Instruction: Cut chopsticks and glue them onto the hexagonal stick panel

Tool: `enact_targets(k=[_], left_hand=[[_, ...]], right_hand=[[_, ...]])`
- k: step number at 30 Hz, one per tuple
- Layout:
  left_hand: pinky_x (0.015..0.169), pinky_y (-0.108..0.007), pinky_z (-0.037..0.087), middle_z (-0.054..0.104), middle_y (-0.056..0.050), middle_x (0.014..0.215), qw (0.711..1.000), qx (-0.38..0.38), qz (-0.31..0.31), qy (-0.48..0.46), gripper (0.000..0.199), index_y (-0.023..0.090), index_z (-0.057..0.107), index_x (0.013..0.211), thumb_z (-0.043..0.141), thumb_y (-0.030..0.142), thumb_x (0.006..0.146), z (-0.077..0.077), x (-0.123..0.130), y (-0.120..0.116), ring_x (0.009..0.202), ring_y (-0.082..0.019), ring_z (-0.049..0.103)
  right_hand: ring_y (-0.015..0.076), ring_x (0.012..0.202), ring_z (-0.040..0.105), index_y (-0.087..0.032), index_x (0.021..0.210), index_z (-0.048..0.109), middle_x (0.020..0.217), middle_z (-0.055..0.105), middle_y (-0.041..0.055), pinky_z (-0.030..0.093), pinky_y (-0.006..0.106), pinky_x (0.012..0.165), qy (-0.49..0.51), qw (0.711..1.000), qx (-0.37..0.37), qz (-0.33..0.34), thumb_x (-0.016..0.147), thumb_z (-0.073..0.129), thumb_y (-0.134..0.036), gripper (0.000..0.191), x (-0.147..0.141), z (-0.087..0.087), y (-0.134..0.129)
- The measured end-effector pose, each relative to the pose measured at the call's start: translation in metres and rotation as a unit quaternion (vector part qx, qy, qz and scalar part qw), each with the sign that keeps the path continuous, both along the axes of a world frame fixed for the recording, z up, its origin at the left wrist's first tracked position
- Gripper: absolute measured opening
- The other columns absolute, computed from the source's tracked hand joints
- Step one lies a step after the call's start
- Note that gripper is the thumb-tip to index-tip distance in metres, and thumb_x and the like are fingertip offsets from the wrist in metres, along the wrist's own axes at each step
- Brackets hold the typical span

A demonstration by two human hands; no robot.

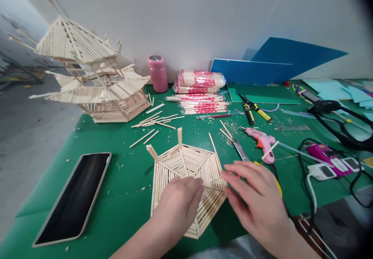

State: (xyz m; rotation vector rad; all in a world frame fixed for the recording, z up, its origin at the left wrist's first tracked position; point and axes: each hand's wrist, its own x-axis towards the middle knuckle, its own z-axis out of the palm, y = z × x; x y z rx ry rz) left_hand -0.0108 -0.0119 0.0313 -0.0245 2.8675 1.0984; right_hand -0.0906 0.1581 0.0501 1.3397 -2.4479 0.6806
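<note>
A six-sided panel of pale sticks [214, 204] lies at the near middle of the green worktop [125, 196], under and between the two hands. The left hand [177, 200] rests over its centre, thumb and fingers drawn together (whether they pinch a stick, I cannot tell, as the knuckles hide it). The right hand [256, 196] is spread, fingers and thumb parted about the panel's right corner, where thin sticks run in towards the centre. Short bundles [180, 138] of sticks jut up from the far and left corners.

A phone [75, 196] lies screen up at near left. At far left stands a tiered pavilion model [67, 41] of similar sticks, with loose sticks [164, 125] scattered to its right. Beyond them, a pink flask [159, 76] stands upright, left of wrapped stick packets [201, 82]. Scissors [241, 150] lie just beyond the right hand, with a pink glue gun [265, 144] to their right and yellow-and-black pliers [249, 113] farther off, before leaning blue boards [250, 72].
</note>
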Motion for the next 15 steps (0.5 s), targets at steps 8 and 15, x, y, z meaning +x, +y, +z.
enact_targets(k=[8, 15], left_hand=[[0.057, -0.033, 0.038, 0.06, -0.006, 0.066, 0.986, -0.164, -0.019, 0.009, 0.027, 0.014, 0.056, 0.077, 0.029, 0.011, 0.081, 0.002, 0.005, 0.0, 0.061, -0.02, 0.055], [0.056, -0.033, 0.037, 0.061, -0.007, 0.066, 0.981, -0.193, 0.0, 0.016, 0.026, 0.014, 0.056, 0.078, 0.03, 0.01, 0.081, 0.001, 0.001, 0.001, 0.06, -0.021, 0.056]], right_hand=[[0.0145, 0.07, 0.052, -0.023, 0.103, 0.056, 0.075, 0.062, 0.0016, 0.03, 0.03, 0.063, -0.095, 0.986, 0.101, 0.096, 0.085, 0.041, -0.022, 0.023, -0.003, -0.021, -0.027], [0.0133, 0.07, 0.054, -0.023, 0.1, 0.057, 0.076, 0.063, 0.0004, 0.028, 0.028, 0.062, -0.116, 0.99, 0.066, 0.056, 0.085, 0.041, -0.019, 0.022, 0.001, -0.024, -0.03]])
